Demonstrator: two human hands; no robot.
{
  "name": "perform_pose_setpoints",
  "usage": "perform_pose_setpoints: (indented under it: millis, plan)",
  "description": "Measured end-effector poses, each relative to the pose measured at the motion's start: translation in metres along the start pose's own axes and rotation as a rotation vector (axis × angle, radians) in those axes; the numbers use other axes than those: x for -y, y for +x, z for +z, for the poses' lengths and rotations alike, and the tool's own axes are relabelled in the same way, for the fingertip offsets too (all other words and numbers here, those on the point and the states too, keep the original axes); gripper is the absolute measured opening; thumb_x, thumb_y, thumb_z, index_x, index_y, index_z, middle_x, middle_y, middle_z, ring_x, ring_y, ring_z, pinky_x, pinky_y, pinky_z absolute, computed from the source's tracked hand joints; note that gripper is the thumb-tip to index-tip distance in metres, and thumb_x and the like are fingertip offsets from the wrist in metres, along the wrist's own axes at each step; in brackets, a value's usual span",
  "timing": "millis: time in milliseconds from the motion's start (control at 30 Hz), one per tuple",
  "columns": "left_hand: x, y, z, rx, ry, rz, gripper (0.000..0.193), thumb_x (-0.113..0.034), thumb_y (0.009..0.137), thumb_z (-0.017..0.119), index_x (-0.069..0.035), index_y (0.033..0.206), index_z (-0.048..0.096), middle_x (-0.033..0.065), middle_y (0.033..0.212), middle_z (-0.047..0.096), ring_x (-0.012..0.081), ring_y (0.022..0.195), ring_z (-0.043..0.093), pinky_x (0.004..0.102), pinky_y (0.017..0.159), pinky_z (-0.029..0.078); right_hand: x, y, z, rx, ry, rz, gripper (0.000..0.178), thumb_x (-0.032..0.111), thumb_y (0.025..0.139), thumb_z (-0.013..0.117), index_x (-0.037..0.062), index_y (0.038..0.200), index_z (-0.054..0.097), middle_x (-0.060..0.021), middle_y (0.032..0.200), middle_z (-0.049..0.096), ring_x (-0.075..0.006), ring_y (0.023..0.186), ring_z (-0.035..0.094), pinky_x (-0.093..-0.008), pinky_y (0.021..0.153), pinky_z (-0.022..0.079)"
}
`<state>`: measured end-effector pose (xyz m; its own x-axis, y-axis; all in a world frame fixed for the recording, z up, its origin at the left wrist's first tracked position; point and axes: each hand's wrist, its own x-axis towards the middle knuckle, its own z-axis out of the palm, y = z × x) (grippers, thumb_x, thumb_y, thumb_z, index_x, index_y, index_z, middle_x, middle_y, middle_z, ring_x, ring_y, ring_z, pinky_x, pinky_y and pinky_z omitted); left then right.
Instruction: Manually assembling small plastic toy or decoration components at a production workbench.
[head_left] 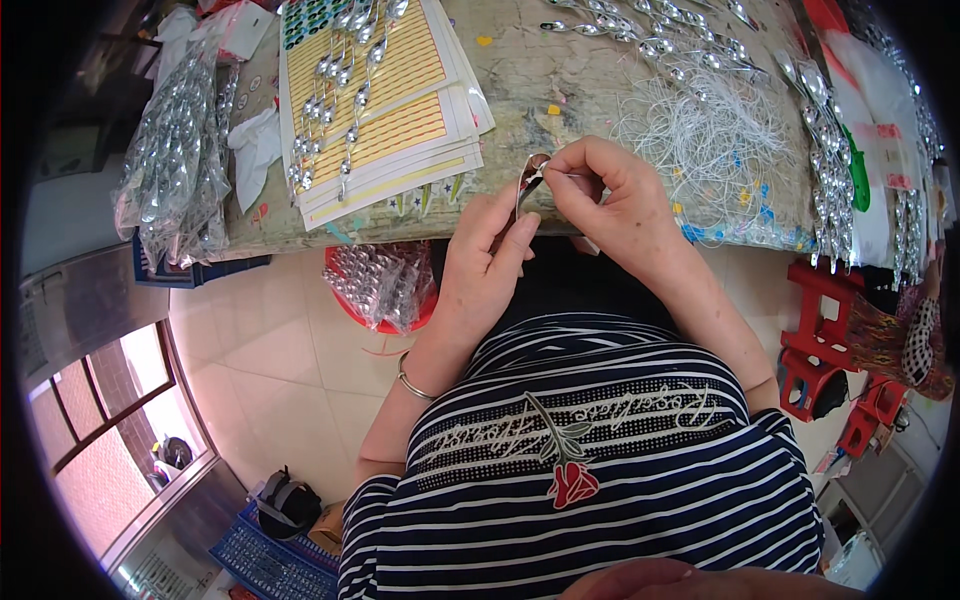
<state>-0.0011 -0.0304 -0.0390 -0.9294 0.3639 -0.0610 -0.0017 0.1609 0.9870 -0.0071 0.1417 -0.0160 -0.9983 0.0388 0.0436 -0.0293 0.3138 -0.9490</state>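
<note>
My left hand (pixel 490 250) is closed around a small shiny silver piece (pixel 528 184) with a dark part, held upright just in front of the table edge. It looks like one of the twisted silver ornaments (pixel 345 135) lying on the printed sheets, though fingers cover much of it. At its top, the thumb and forefinger of my right hand (pixel 620 200) are pinched together, apparently on a thin pale thread too fine to make out surely. A tangled heap of thin white strings (pixel 715 140) lies on the table beyond my right hand.
A stack of yellow-patterned sheets (pixel 400 125) lies on the worn table (pixel 520 75). Plastic-bagged silver twists (pixel 180 150) hang over the left edge. More twists (pixel 660 30) lie at the back, others (pixel 830 170) at right beside a green tool (pixel 857 170). Below stands a red stool (pixel 425 312).
</note>
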Motion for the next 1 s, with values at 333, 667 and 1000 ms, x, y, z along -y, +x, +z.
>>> perform_pose_setpoints:
  millis: [333,667,1000]
  plan:
    - [0.0020,-0.0008,-0.0009,-0.008,-0.048,-0.035,0.040,-0.008,0.091,0.055,-0.005,0.131,0.049,0.0028,0.090,0.048,0.0077,0.067,0.052,0.0193,0.055,0.044,0.0018,-0.0050,-0.0009,0.052,-0.010,-0.045,0.005,0.004,0.086,0.060,0.0006,0.090,0.059,0.0014,0.069,0.055,-0.0021,0.052,0.046,-0.0194,0.045,0.039]
    - [0.0015,0.0001,-0.0021,-0.007,-0.077,-0.059,0.040,-0.008,0.091,0.056,-0.006,0.130,0.050,0.0033,0.086,0.045,0.0085,0.066,0.051,0.0207,0.057,0.045,0.0016,-0.0059,-0.0008,0.046,-0.008,-0.054,0.004,0.003,0.085,0.060,0.0009,0.089,0.060,0.0019,0.069,0.054,-0.0021,0.053,0.046,-0.0190,0.045,0.039]
    - [0.0018,-0.0004,-0.0023,-0.003,-0.044,-0.059,0.039,-0.010,0.092,0.055,-0.005,0.130,0.049,0.0004,0.092,0.051,0.0059,0.067,0.051,0.0180,0.055,0.043,0.0077,-0.0046,-0.0053,0.019,-0.028,-0.011,0.007,0.005,0.084,0.062,0.0001,0.089,0.060,0.0018,0.072,0.057,-0.0040,0.065,0.047,-0.0207,0.061,0.041]
